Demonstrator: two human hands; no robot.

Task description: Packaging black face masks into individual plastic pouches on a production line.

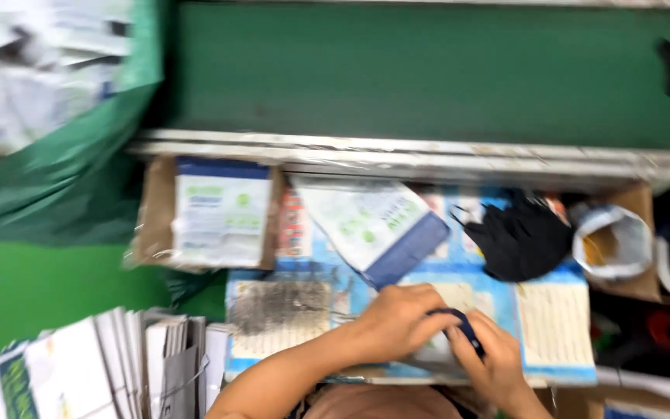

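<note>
Behind hands: white/blue pkg [374, 226], boxed pkg [222, 211].

Head view, blurred. Flat white pouch with dark blue top band [222, 209] lies in a shallow cardboard tray [153, 213], upper left of the worktop. Second white pouch with blue end [370, 225] lies tilted just right of it (green marks on both). Stack of white packets [110, 361] stands on edge, lower left.

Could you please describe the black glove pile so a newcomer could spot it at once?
Below the green conveyor belt, on the blue printed work surface, lies a crumpled pile of black gloves. It sits left of a white-rimmed roll, the only black heap there.
</note>
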